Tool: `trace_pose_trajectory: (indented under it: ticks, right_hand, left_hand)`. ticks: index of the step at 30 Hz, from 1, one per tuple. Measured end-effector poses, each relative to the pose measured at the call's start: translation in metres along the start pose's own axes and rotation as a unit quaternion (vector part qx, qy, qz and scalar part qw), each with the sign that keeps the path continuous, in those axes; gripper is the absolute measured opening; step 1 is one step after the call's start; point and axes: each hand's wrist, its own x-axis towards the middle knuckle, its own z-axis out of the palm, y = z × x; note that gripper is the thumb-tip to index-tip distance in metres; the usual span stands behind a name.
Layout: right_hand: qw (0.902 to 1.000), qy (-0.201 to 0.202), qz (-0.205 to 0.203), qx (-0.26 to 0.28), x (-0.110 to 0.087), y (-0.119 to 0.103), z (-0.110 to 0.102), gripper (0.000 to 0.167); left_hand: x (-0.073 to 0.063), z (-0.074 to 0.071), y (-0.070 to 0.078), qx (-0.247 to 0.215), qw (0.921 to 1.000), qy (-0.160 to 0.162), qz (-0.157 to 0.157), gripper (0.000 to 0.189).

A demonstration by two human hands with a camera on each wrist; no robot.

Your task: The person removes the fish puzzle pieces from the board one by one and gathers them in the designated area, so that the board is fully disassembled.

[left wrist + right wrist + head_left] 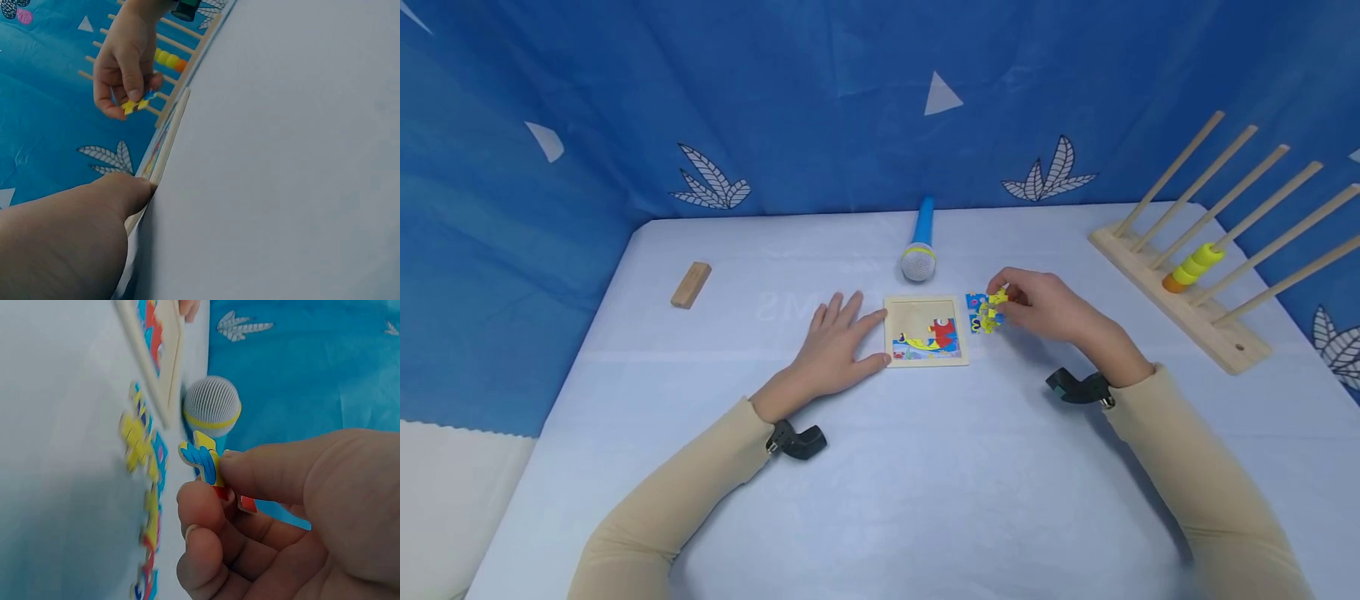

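A square wooden puzzle tray (923, 302) lies flat, its lower part filled with colourful pieces, one of them red, and bare wood above. My left hand (835, 350) rests on the table with fingers spread, thumb and index fingertip at the tray's left edge. The thumb on the tray's edge also shows in the left wrist view. Thumb and fingers of my right hand (1037, 304) pinch a jigsaw piece (205, 464) with yellow, blue and red on it. Loose jigsaw pieces (976, 323) lie just right of the tray, partly under that hand.
Beyond the tray lies a toy microphone (919, 260) with a blue handle. A wooden block (691, 285) is at the left. At the right stands a wooden peg rack (1180, 287) with yellow and orange beads (1197, 265) on one peg. A blue curtain (850, 108) hangs behind the table.
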Motion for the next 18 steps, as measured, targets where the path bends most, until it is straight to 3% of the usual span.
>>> trace_pose_trajectory:
  ticks: [8, 18]
  right_hand:
    - [0.9991, -0.020, 0.036, 0.013, -0.008, 0.022, 0.002, 0.023]
    - [0.9990, -0.020, 0.038, 0.015, -0.006, 0.024, 0.009, 0.024]
  left_hand:
    - [0.000, 0.001, 0.001, -0.004, 1.0000, -0.001, -0.003, 0.072]
    - [0.001, 0.001, 0.000, -0.002, 1.0000, -0.003, -0.003, 0.072]
